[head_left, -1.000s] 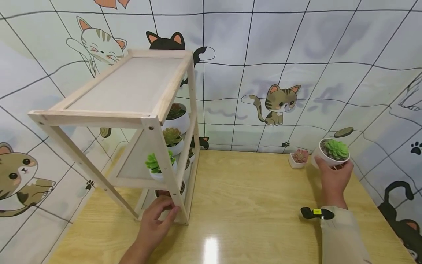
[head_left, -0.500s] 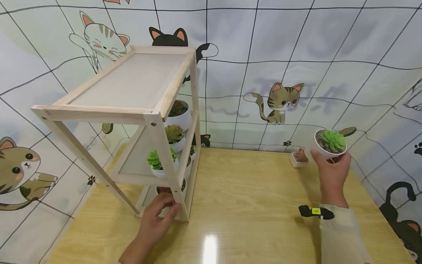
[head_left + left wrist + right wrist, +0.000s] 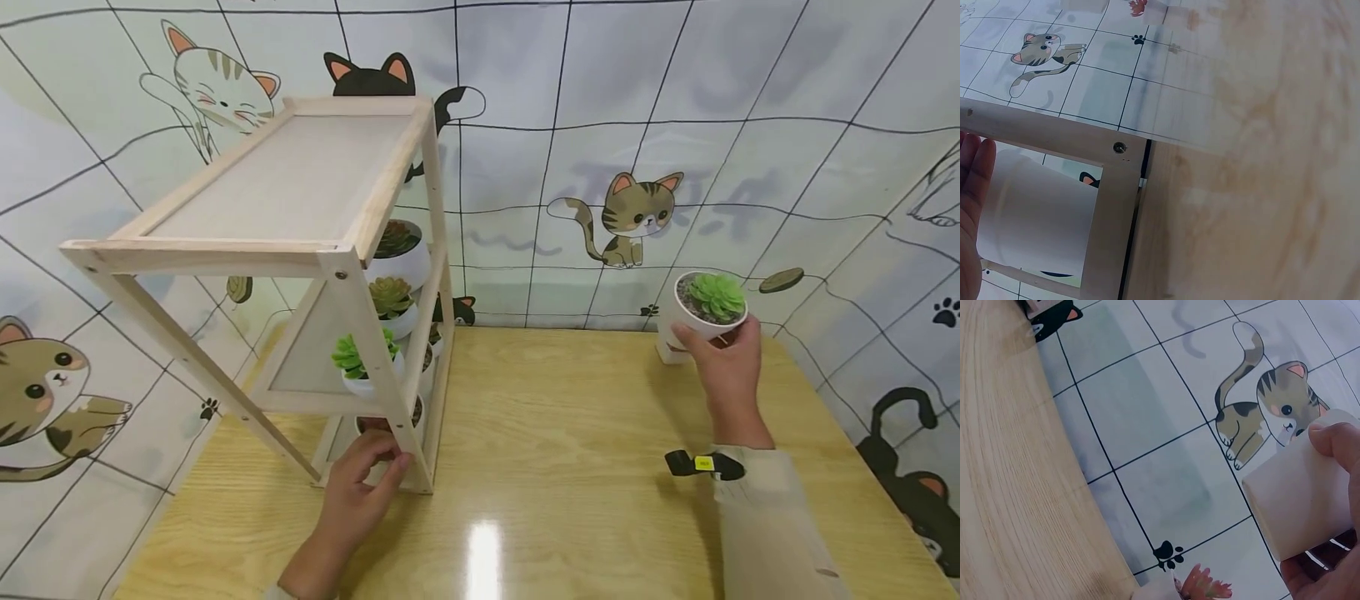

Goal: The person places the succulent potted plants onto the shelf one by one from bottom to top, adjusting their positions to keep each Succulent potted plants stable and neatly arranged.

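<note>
The right hand has carried the white pot with the green succulent up off the bench and leftward — a second ago it sat lower, beside the small square pot with the pink plant. That small pot now lies mostly hidden behind the raised pot and the hand — only its white edge shows.

Table: against the wall corner, bearing all else.
Wooden shelf rack: on table, far left.
Potted succulents: on the rack's middle and lower tiers, in a row front to back.
Left hand: at the rack's near front leg, bottom.
Right hand: far right, above table, holding a potted succulent.
Small square pot: on table, behind right hand, near wall.
</note>
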